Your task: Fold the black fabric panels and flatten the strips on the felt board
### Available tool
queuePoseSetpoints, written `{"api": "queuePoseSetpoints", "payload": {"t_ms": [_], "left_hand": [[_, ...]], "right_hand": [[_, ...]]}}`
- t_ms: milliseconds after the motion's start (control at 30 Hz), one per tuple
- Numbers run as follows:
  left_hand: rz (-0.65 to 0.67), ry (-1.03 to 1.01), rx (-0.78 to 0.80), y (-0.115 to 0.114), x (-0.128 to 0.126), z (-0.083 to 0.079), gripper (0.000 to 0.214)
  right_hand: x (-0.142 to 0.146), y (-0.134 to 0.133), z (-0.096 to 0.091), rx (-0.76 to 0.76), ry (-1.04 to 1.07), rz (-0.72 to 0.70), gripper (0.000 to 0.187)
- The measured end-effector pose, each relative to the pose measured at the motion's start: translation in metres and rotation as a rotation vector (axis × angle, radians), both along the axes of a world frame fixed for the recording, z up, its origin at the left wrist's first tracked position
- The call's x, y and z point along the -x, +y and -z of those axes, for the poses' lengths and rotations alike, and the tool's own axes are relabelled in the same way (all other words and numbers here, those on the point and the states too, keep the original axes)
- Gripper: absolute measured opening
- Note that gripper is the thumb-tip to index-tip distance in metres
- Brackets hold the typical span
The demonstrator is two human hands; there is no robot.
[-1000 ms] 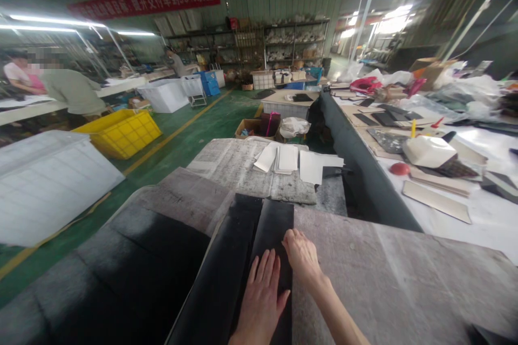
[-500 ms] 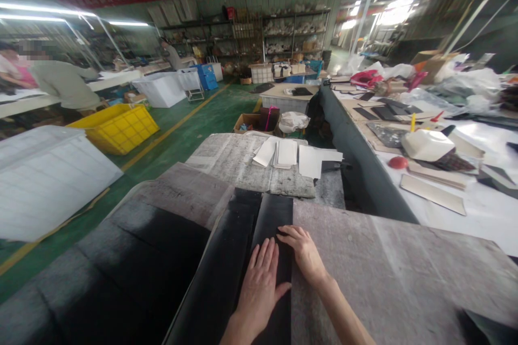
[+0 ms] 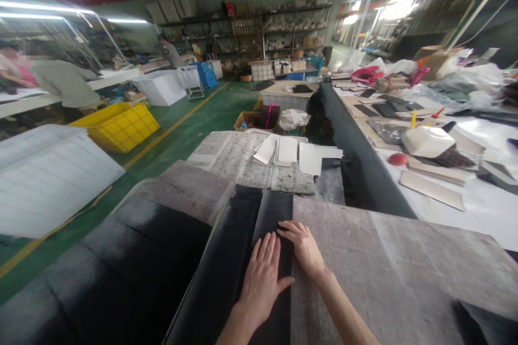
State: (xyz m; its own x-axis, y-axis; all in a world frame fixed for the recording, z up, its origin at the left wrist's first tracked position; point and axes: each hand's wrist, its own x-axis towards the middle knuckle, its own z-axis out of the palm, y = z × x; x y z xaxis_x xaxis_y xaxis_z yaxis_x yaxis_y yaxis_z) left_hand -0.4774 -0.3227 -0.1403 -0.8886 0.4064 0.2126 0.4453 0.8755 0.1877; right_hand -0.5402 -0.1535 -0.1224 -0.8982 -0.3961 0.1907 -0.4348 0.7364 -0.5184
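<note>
My left hand lies flat, fingers stretched out, on a long black strip of sheet material that runs away from me across the grey felt-covered table. My right hand rests beside it on the strip's right edge, fingers bent and pressing down on the black material. A second black strip lies just left of the first one. Neither hand lifts anything.
White paper sheets lie on the further grey board. A long table at the right carries a white container, a red ball and flat boards. A yellow crate and white bins stand on the green floor at left, where people work.
My left hand has slid a little forward along the black strip. My right hand's fingers have curled toward the left onto the strip's edge.
</note>
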Motion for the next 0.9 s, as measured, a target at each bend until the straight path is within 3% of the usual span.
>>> {"api": "queuePoseSetpoints", "payload": {"t_ms": [267, 633, 900], "left_hand": [[0.014, 0.053, 0.041, 0.001, -0.005, 0.012, 0.094], [0.015, 0.047, 0.048, -0.001, -0.009, 0.015, 0.097], [0.009, 0.057, 0.028, -0.001, -0.011, 0.014, 0.093]], "right_hand": [[-0.001, 0.000, 0.000, 0.006, -0.003, -0.004, 0.039], [0.000, 0.000, 0.000, 0.010, 0.003, 0.000, 0.045], [-0.001, 0.000, -0.002, 0.013, -0.012, 0.016, 0.039]]}}
